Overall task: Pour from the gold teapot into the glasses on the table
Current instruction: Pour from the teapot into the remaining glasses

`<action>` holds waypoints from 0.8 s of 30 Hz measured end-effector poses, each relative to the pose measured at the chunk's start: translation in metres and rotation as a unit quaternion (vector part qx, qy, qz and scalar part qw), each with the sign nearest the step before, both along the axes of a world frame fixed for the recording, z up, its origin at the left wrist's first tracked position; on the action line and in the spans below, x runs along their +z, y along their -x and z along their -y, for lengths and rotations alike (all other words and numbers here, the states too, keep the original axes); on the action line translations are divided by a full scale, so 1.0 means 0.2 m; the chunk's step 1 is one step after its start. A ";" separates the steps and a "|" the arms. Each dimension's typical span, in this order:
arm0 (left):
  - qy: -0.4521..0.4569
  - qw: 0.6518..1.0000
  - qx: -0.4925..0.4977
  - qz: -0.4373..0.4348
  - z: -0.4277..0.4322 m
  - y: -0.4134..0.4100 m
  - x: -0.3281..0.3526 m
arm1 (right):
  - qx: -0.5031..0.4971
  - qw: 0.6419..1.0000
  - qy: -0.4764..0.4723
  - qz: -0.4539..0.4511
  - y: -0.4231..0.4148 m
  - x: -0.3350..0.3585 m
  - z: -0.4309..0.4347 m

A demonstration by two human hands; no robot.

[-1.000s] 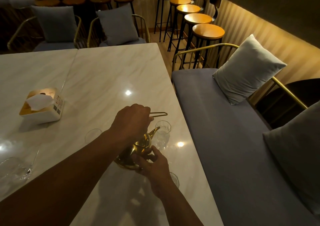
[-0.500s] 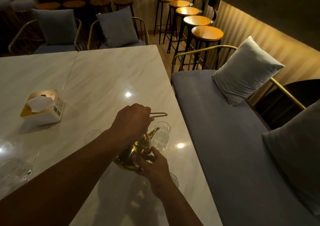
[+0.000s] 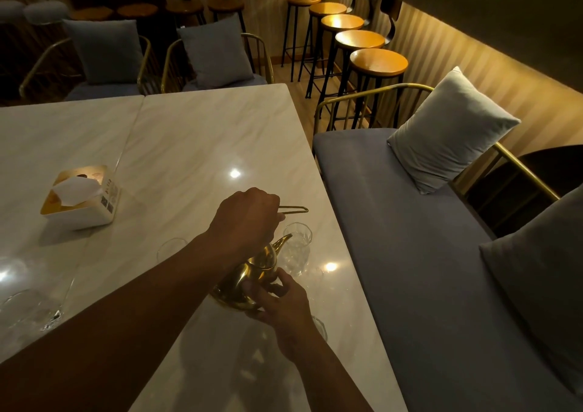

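Tissue box (image 3: 82,198) on marble tabletop, grey cushioned bench (image 3: 426,254) with pillows, row of bar stools (image 3: 378,62)

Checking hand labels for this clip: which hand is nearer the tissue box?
Left. The left hand, gripping the handle of the gold teapot, is right of the tissue box across the table. The right hand, holding the pot's body, lies farther right and nearer the person.

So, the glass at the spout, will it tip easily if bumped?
Probably yes: the glass looks tall and narrow, so a knock near its rim, where the spout is, could tip it. It seems thin and clear, so likely light and fragile. The polished table may let it slide.
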State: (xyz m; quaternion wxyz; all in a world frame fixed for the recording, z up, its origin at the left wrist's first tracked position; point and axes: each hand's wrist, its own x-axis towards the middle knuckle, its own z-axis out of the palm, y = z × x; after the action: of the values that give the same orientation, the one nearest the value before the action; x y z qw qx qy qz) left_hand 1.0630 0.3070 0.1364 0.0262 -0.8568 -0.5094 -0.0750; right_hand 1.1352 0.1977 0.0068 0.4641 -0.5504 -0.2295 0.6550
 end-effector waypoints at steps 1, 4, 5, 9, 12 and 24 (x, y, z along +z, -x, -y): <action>0.001 1.000 0.000 0.000 0.00 0.00 0.00 | 0.000 1.000 0.001 0.000 0.00 0.00 0.00; 0.001 1.000 -0.003 0.009 0.00 -0.01 0.01 | 0.000 1.000 0.004 -0.005 -0.01 0.01 -0.01; 0.000 1.000 -0.003 0.010 0.01 -0.01 0.01 | 0.000 1.000 0.006 -0.006 0.00 0.01 -0.01; 0.000 1.000 -0.002 0.007 0.01 -0.01 0.02 | 0.002 1.000 0.008 -0.010 0.00 0.01 -0.01; -0.002 1.000 -0.002 0.003 0.01 -0.01 0.03 | 0.006 1.000 0.008 -0.013 -0.01 0.02 -0.01; 0.001 1.000 0.007 0.008 0.03 -0.02 0.05 | 0.016 1.000 0.007 -0.010 -0.02 0.01 -0.01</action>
State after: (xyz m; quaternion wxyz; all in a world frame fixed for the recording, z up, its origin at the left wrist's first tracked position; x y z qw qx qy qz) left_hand 1.0671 0.3019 0.1458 0.0218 -0.8528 -0.5154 -0.0813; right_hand 1.1393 0.1998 0.0082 0.4516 -0.5438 -0.2288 0.6693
